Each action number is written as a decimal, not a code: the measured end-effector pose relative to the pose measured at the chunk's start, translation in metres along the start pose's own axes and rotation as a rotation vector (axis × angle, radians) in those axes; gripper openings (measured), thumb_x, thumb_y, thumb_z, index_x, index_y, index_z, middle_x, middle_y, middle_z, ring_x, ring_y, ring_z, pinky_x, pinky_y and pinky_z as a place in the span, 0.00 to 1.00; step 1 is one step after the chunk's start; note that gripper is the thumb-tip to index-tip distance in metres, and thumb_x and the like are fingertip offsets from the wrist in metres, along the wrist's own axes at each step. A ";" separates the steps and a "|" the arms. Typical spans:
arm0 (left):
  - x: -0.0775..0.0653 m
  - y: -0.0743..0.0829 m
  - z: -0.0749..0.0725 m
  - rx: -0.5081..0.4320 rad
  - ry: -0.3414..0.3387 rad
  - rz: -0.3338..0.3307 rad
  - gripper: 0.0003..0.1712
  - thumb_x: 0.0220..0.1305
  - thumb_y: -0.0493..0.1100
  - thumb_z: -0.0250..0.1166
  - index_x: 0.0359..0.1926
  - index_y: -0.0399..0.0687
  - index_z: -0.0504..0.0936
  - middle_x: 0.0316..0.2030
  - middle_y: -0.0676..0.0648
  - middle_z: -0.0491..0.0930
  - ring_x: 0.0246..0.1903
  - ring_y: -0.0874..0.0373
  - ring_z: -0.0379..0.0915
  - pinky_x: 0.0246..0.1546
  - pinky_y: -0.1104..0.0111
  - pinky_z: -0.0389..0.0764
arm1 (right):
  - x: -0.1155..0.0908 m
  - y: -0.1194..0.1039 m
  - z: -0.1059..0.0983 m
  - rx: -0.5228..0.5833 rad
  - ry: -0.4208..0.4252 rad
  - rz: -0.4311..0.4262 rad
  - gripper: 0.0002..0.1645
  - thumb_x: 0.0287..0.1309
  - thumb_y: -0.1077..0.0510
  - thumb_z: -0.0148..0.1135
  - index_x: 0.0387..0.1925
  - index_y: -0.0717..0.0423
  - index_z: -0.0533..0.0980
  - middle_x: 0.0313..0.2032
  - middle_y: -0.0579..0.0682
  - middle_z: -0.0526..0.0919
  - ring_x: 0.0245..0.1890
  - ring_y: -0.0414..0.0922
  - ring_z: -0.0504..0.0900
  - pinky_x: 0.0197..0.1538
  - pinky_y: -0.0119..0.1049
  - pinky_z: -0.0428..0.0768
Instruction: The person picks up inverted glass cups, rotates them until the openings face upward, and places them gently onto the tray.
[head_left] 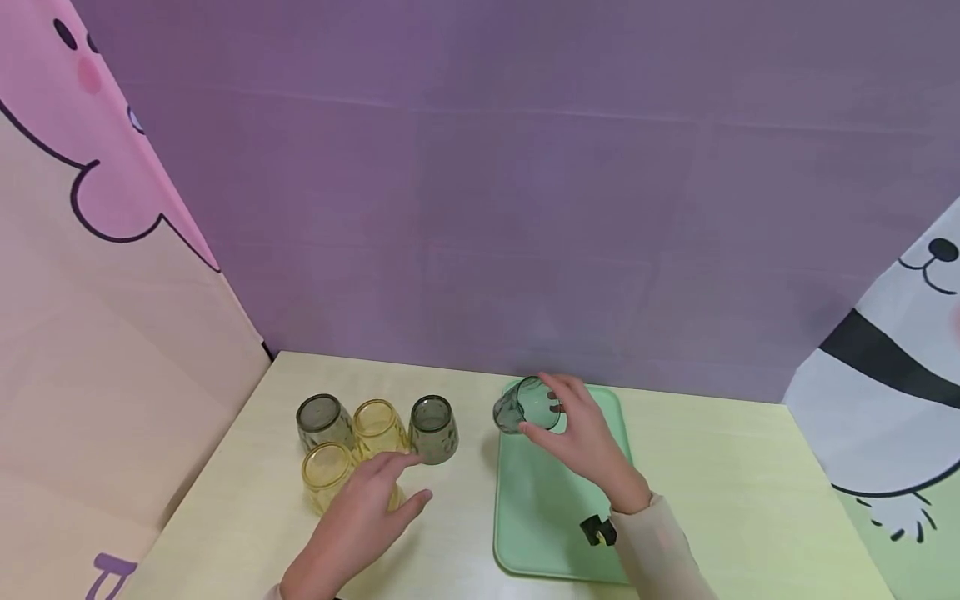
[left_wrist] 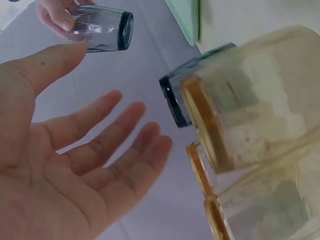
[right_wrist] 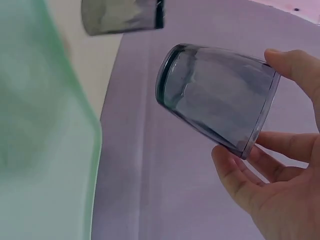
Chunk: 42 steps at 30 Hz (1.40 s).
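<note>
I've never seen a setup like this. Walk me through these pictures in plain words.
There is no machine here, just a person's two bare hands. The wide picture comes from a camera worn on the head, looking forward and down; the two closer ones come from cameras on the left and right wrists. On the pale table stand yellow glasses and two grey ones, grouped on the person's left, with a green tray to their right. The right hand holds another grey glass by its rim end, tilted, at the tray's far end. The left hand is open beside the yellow glasses and holds nothing.
</note>
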<state>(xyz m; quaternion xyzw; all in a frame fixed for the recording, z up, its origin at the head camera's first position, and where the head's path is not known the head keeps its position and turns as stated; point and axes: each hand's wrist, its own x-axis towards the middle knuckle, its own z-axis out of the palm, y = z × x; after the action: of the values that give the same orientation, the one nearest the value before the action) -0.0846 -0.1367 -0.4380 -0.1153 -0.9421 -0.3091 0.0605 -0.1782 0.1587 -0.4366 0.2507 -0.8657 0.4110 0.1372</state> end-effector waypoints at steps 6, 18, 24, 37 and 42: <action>-0.003 -0.006 0.003 0.142 0.032 0.042 0.27 0.55 0.47 0.76 0.54 0.41 0.82 0.52 0.42 0.78 0.53 0.43 0.75 0.50 0.51 0.79 | 0.015 0.012 0.000 -0.097 -0.075 0.076 0.44 0.56 0.52 0.75 0.67 0.69 0.67 0.62 0.64 0.69 0.57 0.56 0.74 0.52 0.48 0.80; -0.007 -0.015 0.002 0.221 0.000 0.066 0.29 0.52 0.46 0.79 0.52 0.39 0.81 0.49 0.40 0.79 0.48 0.41 0.77 0.47 0.51 0.80 | 0.049 0.042 0.008 -0.210 -0.244 0.208 0.47 0.61 0.46 0.70 0.70 0.70 0.63 0.66 0.66 0.64 0.66 0.61 0.65 0.63 0.55 0.71; -0.008 -0.017 0.002 0.227 -0.029 0.045 0.29 0.52 0.46 0.78 0.54 0.39 0.81 0.50 0.40 0.79 0.50 0.41 0.76 0.47 0.51 0.80 | 0.059 0.058 0.014 -0.222 -0.264 0.241 0.48 0.61 0.46 0.70 0.70 0.71 0.62 0.68 0.68 0.62 0.68 0.64 0.62 0.64 0.59 0.69; -0.011 -0.022 0.001 0.286 -0.036 0.028 0.31 0.50 0.45 0.79 0.54 0.39 0.81 0.48 0.41 0.78 0.47 0.41 0.76 0.39 0.50 0.82 | 0.062 0.069 0.030 -0.210 -0.298 0.317 0.49 0.61 0.46 0.70 0.72 0.70 0.59 0.70 0.67 0.60 0.70 0.64 0.59 0.66 0.59 0.66; -0.011 -0.023 0.002 0.289 -0.053 0.009 0.32 0.50 0.45 0.80 0.55 0.39 0.81 0.48 0.41 0.78 0.46 0.42 0.76 0.37 0.51 0.83 | 0.060 0.071 0.031 -0.212 -0.304 0.326 0.50 0.62 0.45 0.69 0.72 0.69 0.58 0.70 0.66 0.60 0.70 0.64 0.58 0.66 0.58 0.67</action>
<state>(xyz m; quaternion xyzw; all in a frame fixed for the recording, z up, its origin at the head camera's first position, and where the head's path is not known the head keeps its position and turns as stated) -0.0802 -0.1549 -0.4546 -0.1178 -0.9775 -0.1668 0.0531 -0.2683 0.1530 -0.4750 0.1509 -0.9437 0.2920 -0.0375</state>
